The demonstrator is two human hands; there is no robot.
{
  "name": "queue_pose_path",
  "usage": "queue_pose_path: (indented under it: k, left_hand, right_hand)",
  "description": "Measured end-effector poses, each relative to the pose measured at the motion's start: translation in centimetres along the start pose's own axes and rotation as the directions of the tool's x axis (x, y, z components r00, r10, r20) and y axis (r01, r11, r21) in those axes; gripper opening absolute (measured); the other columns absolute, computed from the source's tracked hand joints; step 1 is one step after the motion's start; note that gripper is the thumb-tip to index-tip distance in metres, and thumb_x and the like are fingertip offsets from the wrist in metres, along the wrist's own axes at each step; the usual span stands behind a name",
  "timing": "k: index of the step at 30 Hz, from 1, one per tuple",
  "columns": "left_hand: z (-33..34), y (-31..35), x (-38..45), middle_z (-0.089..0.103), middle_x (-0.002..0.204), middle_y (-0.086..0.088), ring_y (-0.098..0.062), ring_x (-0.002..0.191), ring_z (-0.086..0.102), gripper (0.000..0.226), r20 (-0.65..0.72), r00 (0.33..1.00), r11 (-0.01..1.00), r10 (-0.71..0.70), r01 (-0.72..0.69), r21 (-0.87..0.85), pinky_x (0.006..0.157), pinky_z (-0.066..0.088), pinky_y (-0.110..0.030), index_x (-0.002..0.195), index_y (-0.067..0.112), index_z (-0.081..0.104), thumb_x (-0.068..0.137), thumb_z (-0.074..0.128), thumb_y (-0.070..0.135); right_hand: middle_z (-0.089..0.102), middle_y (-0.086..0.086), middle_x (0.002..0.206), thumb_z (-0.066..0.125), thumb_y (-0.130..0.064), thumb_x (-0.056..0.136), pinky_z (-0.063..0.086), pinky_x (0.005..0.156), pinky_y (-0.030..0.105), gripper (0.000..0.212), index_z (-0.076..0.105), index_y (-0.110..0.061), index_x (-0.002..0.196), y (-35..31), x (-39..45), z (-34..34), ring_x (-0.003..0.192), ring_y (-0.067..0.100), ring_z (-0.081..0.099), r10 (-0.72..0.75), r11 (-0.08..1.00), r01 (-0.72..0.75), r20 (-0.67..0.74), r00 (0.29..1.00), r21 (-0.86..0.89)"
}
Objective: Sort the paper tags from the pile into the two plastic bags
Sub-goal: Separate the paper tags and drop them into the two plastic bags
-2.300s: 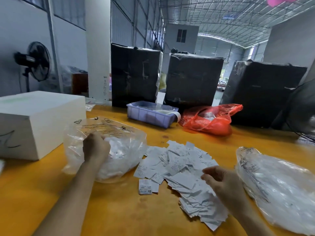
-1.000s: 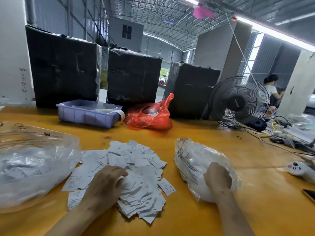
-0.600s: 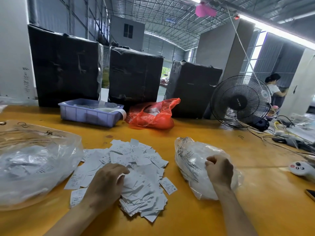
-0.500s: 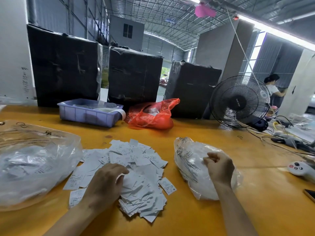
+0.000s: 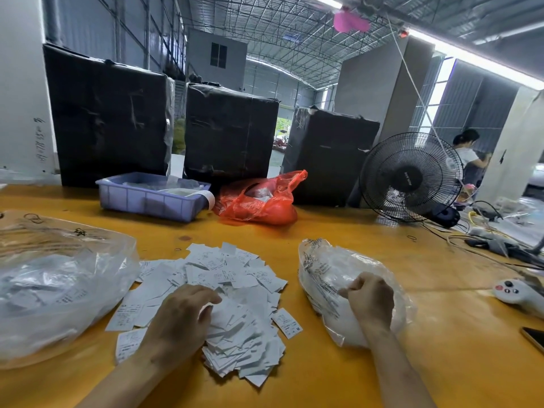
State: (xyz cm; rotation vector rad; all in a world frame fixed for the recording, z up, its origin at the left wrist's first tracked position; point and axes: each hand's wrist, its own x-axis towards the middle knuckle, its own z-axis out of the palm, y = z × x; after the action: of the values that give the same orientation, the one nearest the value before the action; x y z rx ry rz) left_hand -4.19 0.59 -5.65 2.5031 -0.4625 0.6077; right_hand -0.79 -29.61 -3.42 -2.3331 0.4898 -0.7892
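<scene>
Left hand (image 5: 179, 322) rests on the tag pile (image 5: 223, 293) at lower centre, fingers curled among tags; right hand (image 5: 369, 301) is fisted on the right bag (image 5: 329, 272); left bag (image 5: 59, 284) sits lower left

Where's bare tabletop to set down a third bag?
Free: the strip between the tag pile and the purple bin; the patch right of the right bag, before the white controller. Crowded: far right cables, and between both bags, where the left hand rests on tags.

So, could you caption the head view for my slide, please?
Left hand on the tag pile; right hand at the right-side bag.
</scene>
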Motion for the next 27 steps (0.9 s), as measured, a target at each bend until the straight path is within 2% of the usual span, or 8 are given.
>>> queue_pose_path:
  k: [4, 8, 10, 12, 16, 20, 23, 27]
  left_hand:
    - [0.0, 0.0, 0.0, 0.073, 0.095, -0.005, -0.023, 0.092, 0.067, 0.024, -0.001, 1.0, 1.0, -0.003, 0.003, -0.002, 0.075, 0.047, -0.024, 0.09, 0.009, 0.075, 0.074, 0.071, -0.009]
    - [0.1, -0.1, 0.1, 0.07, 0.107, 0.0, -0.016, 0.103, 0.061, 0.022, -0.026, 1.0, 0.999, -0.017, 0.016, -0.034, 0.084, 0.043, -0.018, 0.101, 0.013, 0.073, 0.084, 0.065, 0.001]
    - [0.1, -0.2, 0.1, 0.069, 0.11, 0.002, -0.013, 0.106, 0.059, 0.022, -0.033, 0.999, 0.998, -0.018, 0.016, -0.054, 0.087, 0.042, -0.017, 0.105, 0.015, 0.071, 0.087, 0.063, 0.004]
    - [0.1, -0.2, 0.1, 0.069, 0.11, 0.002, -0.013, 0.106, 0.059, 0.022, -0.03, 0.999, 0.997, -0.029, 0.027, -0.071, 0.088, 0.042, -0.018, 0.105, 0.015, 0.071, 0.087, 0.062, 0.004]
    - [-0.1, 0.0, 0.1, 0.07, 0.107, 0.001, -0.014, 0.103, 0.061, 0.021, -0.036, 0.998, 0.994, -0.051, 0.047, -0.102, 0.087, 0.044, -0.02, 0.102, 0.013, 0.072, 0.086, 0.063, 0.002]
    - [-0.1, 0.1, 0.2, 0.071, 0.104, 0.001, -0.015, 0.102, 0.062, 0.02, -0.066, 0.995, 0.987, -0.069, 0.058, -0.147, 0.085, 0.044, -0.02, 0.1, 0.013, 0.072, 0.085, 0.063, 0.001]
    - [0.0, 0.1, 0.2, 0.071, 0.104, 0.001, -0.014, 0.101, 0.062, 0.021, -0.071, 0.995, 0.985, -0.075, 0.063, -0.159, 0.085, 0.043, -0.018, 0.099, 0.013, 0.073, 0.085, 0.064, 0.001]
    - [0.0, 0.2, 0.2, 0.071, 0.104, 0.001, -0.014, 0.101, 0.062, 0.021, -0.07, 0.994, 0.983, -0.081, 0.068, -0.17, 0.085, 0.044, -0.018, 0.1, 0.013, 0.073, 0.085, 0.064, 0.001]
  right_hand:
    - [0.061, 0.007, 0.056, 0.081, -0.027, 0.068, 0.043, 0.053, 0.026, 0.039, 0.049, -0.01, 0.053, 0.0, 0.1, -0.1, 0.055, 0.02, 0.057, 0.021, 0.997, -0.027, 0.072, 0.997, 0.074]
    - [0.067, 0.029, 0.072, 0.065, -0.011, 0.088, 0.045, 0.058, 0.025, 0.051, 0.041, -0.009, 0.043, -0.2, 0.7, -0.3, 0.068, 0.026, 0.066, 0.059, 0.971, -0.077, 0.086, 0.995, 0.226]
    - [0.067, 0.022, 0.07, 0.067, -0.003, 0.084, 0.052, 0.073, 0.03, 0.036, 0.057, -0.005, 0.05, -0.4, 0.6, -0.6, 0.07, 0.022, 0.065, 0.068, 0.949, -0.102, 0.121, 0.99, 0.299]
    - [0.069, 0.012, 0.071, 0.078, -0.002, 0.073, 0.051, 0.074, 0.032, 0.014, 0.067, -0.004, 0.063, -0.8, 0.3, -1.0, 0.072, 0.021, 0.064, 0.075, 0.95, -0.116, 0.151, 0.986, 0.288]
    - [0.057, 0.001, 0.055, 0.084, -0.023, 0.066, 0.038, 0.054, 0.024, 0.037, 0.052, -0.011, 0.053, -1.0, -0.3, -0.9, 0.055, 0.016, 0.054, 0.071, 0.974, -0.104, 0.163, 0.984, 0.203]
    - [0.072, 0.011, 0.086, 0.065, -0.018, 0.089, 0.046, 0.064, 0.028, 0.035, 0.065, 0.002, 0.061, -0.8, 0.4, -0.6, 0.072, 0.015, 0.061, 0.109, 0.948, -0.164, 0.208, 0.972, 0.272]
    - [0.07, 0.013, 0.087, 0.069, 0.0, 0.081, 0.046, 0.075, 0.03, 0.008, 0.071, 0.007, 0.085, -0.8, 0.5, -0.8, 0.082, 0.02, 0.062, 0.13, 0.904, -0.183, 0.16, 0.978, 0.385]
    - [0.067, 0.01, 0.072, 0.083, -0.007, 0.067, 0.053, 0.076, 0.037, 0.018, 0.066, -0.001, 0.07, -1.5, -0.1, -1.1, 0.076, 0.026, 0.064, 0.152, 0.891, -0.13, -0.016, 0.988, 0.435]
